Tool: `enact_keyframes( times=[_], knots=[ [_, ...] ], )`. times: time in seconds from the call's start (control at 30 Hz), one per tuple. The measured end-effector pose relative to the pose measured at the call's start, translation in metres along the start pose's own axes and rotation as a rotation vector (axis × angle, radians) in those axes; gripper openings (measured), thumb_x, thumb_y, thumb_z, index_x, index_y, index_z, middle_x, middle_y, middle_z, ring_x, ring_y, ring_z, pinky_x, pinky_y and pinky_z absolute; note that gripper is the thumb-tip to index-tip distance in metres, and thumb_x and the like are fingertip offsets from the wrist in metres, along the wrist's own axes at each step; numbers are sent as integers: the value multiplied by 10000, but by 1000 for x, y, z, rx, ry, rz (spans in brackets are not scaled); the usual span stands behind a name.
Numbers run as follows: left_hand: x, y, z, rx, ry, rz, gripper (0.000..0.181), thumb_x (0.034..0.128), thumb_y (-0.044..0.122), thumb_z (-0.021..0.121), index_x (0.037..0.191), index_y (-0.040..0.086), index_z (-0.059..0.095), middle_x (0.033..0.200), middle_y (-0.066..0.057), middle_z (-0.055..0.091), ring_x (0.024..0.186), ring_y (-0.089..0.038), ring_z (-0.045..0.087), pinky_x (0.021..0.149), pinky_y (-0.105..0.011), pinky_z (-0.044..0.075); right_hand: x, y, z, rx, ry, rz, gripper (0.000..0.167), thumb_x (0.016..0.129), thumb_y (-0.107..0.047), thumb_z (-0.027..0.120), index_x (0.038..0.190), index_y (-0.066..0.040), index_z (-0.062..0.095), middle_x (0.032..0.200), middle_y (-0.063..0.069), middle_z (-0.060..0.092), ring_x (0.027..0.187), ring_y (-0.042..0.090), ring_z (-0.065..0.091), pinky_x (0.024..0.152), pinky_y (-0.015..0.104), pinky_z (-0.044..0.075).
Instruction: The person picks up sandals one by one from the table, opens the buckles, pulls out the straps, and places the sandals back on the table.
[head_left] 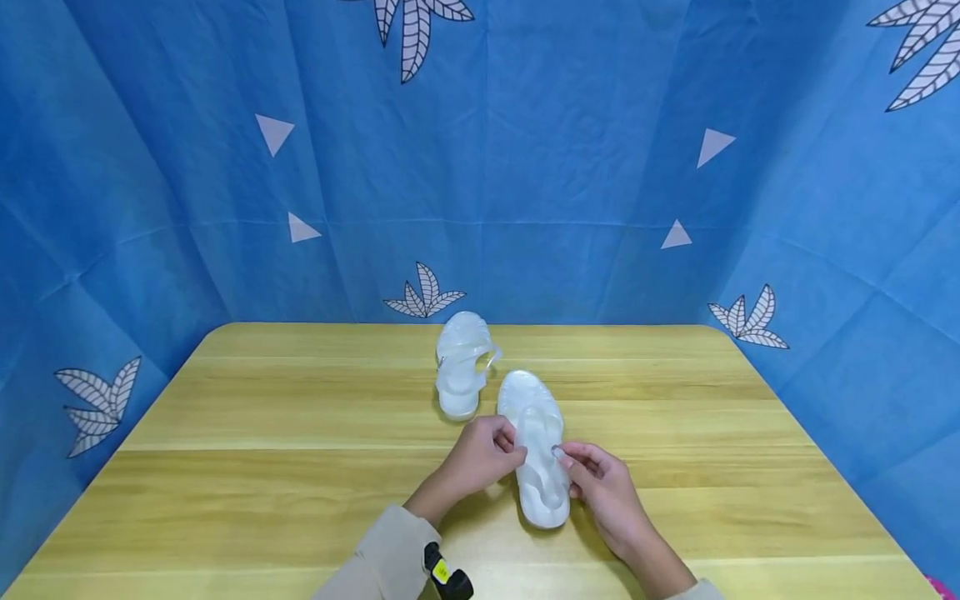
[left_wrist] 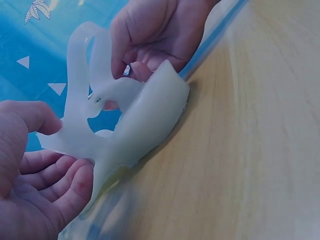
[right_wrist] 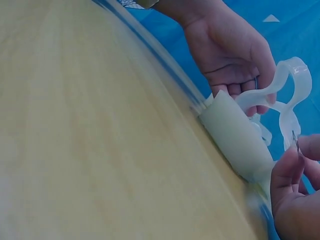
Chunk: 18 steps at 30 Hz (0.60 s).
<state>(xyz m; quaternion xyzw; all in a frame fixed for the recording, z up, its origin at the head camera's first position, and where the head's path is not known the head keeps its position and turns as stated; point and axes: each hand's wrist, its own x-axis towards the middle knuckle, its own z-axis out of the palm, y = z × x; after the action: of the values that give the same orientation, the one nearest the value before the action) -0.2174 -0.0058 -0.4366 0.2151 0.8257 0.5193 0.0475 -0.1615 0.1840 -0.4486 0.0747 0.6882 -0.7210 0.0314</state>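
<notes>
On the bench (head_left: 285, 475) we see the near sandal (head_left: 537, 458), the far sandal (head_left: 457, 381) just beyond. The left grip (head_left: 483, 454) pinches a strap (left_wrist: 77, 82), whose high loop shows clearly only from the wrists; the right grip (head_left: 606, 493) pinches a metal buckle (right_wrist: 295, 140).

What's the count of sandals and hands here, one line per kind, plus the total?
Sandals: 2
Hands: 2
Total: 4
</notes>
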Motion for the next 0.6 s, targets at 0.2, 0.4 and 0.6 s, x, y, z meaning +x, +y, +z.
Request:
enact_keyframes(
  times=[0.2,0.4,0.6],
  knots=[
    [-6,0,-1,-34,-10,-21,103,782,79,680,787,21,596,728,-11,565,646,-91,522,582,-197,469,-4,1,0,10,4,15,242,921,-54,551,1123,79,560,960,54,580,717,115,486,599,189,446],
    [-13,-2,-1,-64,-23,-43,94,793,97,676,800,36,604,735,-1,573,647,-96,532,580,-204,476,-10,1,1,-2,-4,27,225,917,-15,517,1118,69,573,1000,74,587,785,128,512,621,205,467],
    [-20,0,-4,-79,-54,-43,101,791,101,677,816,29,611,746,-13,582,660,-106,540,590,-205,477,-17,0,2,-34,-36,34,229,905,-26,544,1111,68,580,1000,78,596,796,131,532,634,218,483]
  ],
)
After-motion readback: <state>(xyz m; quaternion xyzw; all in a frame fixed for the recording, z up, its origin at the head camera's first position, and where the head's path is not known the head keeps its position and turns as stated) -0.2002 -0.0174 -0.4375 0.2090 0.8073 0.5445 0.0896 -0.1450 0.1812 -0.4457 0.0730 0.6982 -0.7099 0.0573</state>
